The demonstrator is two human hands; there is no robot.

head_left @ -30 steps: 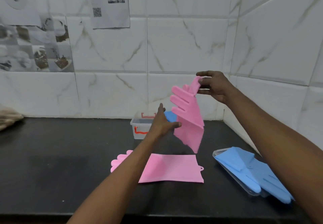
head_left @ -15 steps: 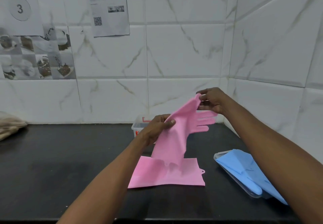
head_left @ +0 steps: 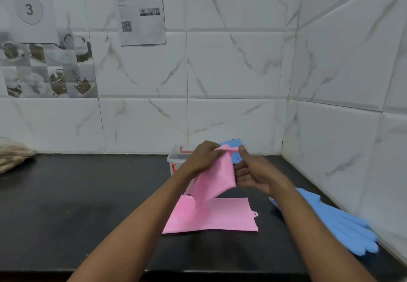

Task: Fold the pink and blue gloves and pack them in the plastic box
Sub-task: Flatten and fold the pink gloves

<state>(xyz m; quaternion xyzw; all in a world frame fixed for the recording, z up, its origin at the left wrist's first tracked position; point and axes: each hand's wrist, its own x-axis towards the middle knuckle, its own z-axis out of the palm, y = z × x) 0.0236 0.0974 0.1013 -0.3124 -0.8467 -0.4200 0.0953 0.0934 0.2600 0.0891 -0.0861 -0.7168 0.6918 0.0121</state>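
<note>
Both hands hold a folded pink rubber glove (head_left: 217, 175) above the black desk (head_left: 88, 193). The left hand (head_left: 201, 160) and right hand (head_left: 253, 171) have their fingers pinched on its top edge. A second pink glove (head_left: 220, 215) lies flat below; the clear plastic box (head_left: 176, 160) stands behind; blue rubber gloves (head_left: 343, 222) lie right.

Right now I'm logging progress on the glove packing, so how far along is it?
Done: a blue glove already shows in the plastic box. In hand: the left hand and right hand pinch a pink glove above the counter, partly folded. Left: the second pink glove lies flat on the counter, the other blue glove lies to the right, both unpacked.
</note>
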